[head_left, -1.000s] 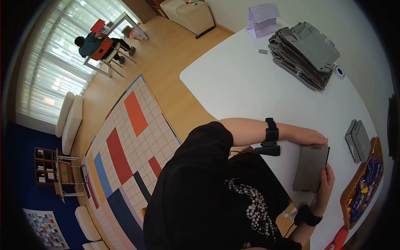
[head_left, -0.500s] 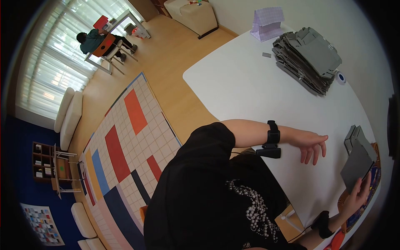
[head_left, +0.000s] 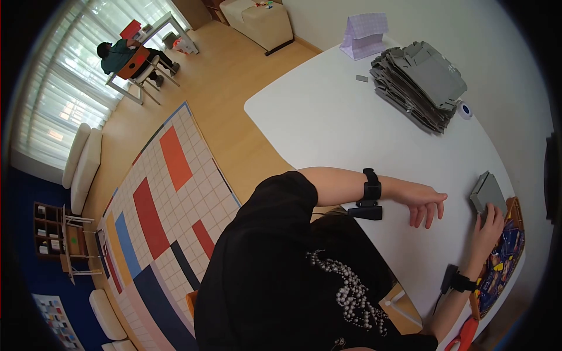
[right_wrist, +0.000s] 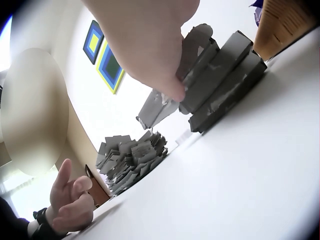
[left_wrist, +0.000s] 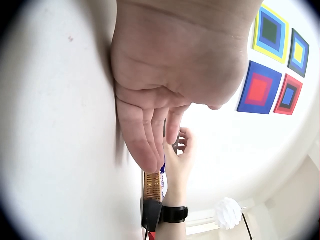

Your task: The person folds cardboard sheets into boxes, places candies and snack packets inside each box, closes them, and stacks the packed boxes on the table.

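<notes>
The grey box (head_left: 489,188), likely light, stiff and easy to dent, is pinched by the right hand (head_left: 487,229) on a pile (right_wrist: 230,97) beside the basket (head_left: 514,208), best held by its edges, while nothing is held by the left hand (head_left: 424,202).

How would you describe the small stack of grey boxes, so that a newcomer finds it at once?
On the white table, look along the far edge for the wicker basket. Beside the basket's end, touched by the right hand, is the small stack of grey boxes. Unlike the larger grey pile with its many thin, ragged layers, it has only a few thick boxes.
</notes>
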Available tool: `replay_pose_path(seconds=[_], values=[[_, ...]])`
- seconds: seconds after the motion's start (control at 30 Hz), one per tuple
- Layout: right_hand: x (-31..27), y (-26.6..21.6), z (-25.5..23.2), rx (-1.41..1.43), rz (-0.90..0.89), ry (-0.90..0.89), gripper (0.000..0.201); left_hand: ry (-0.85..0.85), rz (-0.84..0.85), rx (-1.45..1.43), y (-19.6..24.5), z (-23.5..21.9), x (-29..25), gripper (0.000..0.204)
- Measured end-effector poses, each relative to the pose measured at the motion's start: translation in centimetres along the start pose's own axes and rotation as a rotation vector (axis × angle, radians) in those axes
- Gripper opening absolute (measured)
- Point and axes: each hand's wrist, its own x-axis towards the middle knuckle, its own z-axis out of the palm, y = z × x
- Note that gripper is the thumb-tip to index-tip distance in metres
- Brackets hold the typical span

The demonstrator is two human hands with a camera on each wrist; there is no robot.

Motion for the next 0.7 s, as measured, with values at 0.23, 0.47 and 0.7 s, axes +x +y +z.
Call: replay_pose_path(seconds=[0.23, 0.47, 0.7], values=[[1.2, 1.0, -1.2, 0.046, 0.038, 0.076, 0.035, 0.024, -0.048, -0.036, -0.3, 0.2, 0.7, 0.058], [2.3, 3.7, -1.4, -0.025, 0.085, 0.194, 0.032, 0.034, -0.083, -0.038, 0.5, 0.5, 0.3, 0.053], [2.0, 4.1, 0.6, 0.011, 0.057, 0.044, 0.034, 0.032, -0.070, -0.009, 0.1, 0.4, 0.5, 0.051]])
